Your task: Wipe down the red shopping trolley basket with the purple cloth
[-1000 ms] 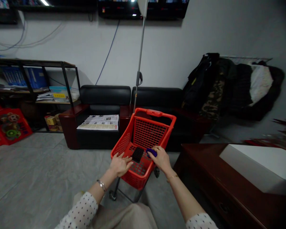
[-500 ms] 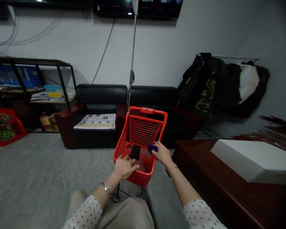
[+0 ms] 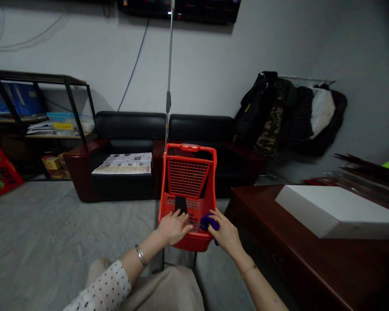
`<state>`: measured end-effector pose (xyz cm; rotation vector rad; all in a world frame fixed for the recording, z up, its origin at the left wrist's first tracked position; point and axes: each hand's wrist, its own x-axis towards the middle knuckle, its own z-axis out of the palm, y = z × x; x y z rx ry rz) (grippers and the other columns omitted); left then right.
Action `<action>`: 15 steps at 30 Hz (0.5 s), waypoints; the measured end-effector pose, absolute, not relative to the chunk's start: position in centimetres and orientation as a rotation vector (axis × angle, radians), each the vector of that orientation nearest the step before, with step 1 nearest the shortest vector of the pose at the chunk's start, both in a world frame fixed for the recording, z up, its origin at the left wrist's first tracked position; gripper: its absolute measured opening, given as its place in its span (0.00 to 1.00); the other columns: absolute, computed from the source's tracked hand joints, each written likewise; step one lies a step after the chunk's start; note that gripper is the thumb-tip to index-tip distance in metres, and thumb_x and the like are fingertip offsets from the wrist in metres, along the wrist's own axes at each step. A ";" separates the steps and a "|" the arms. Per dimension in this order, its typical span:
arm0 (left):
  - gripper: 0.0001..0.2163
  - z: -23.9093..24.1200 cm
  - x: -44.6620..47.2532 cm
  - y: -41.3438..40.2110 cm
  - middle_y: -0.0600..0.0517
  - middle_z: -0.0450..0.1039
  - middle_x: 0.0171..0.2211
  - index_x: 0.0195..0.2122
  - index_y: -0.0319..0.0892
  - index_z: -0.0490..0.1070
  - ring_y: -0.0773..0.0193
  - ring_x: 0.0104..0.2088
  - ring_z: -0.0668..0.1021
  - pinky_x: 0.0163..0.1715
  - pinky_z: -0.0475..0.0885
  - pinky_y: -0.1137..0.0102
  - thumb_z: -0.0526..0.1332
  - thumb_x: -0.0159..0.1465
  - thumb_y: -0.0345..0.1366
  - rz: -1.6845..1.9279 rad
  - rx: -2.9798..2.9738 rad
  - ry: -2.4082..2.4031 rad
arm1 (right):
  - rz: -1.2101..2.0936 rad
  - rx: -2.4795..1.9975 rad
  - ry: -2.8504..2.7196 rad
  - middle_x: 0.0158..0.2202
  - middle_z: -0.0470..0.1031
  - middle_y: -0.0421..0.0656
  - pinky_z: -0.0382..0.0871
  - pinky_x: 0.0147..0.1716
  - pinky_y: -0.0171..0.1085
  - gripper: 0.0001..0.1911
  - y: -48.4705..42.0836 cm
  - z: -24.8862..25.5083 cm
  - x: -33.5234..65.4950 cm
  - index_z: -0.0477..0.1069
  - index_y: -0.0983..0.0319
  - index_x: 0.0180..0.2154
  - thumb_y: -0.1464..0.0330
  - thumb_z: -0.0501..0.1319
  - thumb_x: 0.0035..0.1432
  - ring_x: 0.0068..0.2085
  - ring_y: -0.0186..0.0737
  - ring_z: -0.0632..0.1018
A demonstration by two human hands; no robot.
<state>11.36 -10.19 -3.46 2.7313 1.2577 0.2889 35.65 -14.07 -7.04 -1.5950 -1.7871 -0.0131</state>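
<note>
1. The purple thing [image 3: 209, 222] is in your right hand [image 3: 225, 231], at the near right corner of the red cart [image 3: 188, 177].
2. Your right hand leans in from the side, its back up. Its fingers bend round the purple thing, and one wears a ring [image 3: 218, 219].
3. Your left hand [image 3: 173, 228] is palm down over the cart's near left side. Its fingers are long and spread apart, the tips by the black block [image 3: 180, 204]. I can't tell if they touch it.
4. The purple thing is dark with round edges. Your fingers hide part of it.
5. The black block sits inside the cart and has ridges.
6. The cart looks like hard plastic, with small holes in its back and floor. It stands by your knees.
7. Behind it, newspaper [image 3: 125, 163] lies on a shiny black sofa [image 3: 126, 188]. On the right, a white box [image 3: 330, 205] sits on a brown wooden table [image 3: 262, 216].
</note>
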 end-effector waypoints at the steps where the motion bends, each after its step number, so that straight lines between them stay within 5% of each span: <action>1: 0.26 -2.9 11.1 -9.0 0.49 0.64 0.65 0.65 0.47 0.63 0.53 0.68 0.58 0.66 0.55 0.52 0.45 0.71 0.52 0.354 2.795 1.201 | -0.028 -1.606 -1.789 0.54 0.77 0.44 0.71 0.57 0.46 0.14 -13.9 -7.0 36.4 0.78 0.57 0.40 0.68 0.59 0.52 0.59 0.46 0.74; 4: 0.28 -1.5 10.1 -5.0 0.47 0.54 0.69 0.65 0.45 0.63 0.51 0.71 0.47 0.68 0.45 0.50 0.50 0.69 0.54 0.427 2.837 1.321 | -0.079 -1.616 -1.804 0.54 0.77 0.43 0.70 0.57 0.45 0.15 -13.6 -7.2 37.9 0.79 0.56 0.40 0.69 0.58 0.52 0.58 0.44 0.74; 6: 0.27 -1.3 9.8 -3.3 0.48 0.57 0.68 0.63 0.46 0.66 0.50 0.71 0.46 0.68 0.44 0.48 0.49 0.69 0.55 0.334 2.821 1.326 | -0.096 -1.620 -1.829 0.54 0.77 0.43 0.71 0.56 0.45 0.15 -13.2 -7.3 38.7 0.79 0.56 0.41 0.69 0.58 0.52 0.58 0.44 0.74; 15: 0.26 -2.9 12.7 -5.3 0.52 0.67 0.63 0.61 0.49 0.69 0.50 0.69 0.56 0.67 0.47 0.47 0.42 0.71 0.53 0.434 2.706 1.400 | -0.378 -1.800 -1.579 0.53 0.76 0.48 0.75 0.48 0.44 0.15 -14.4 -9.1 37.3 0.76 0.59 0.43 0.70 0.59 0.53 0.54 0.47 0.77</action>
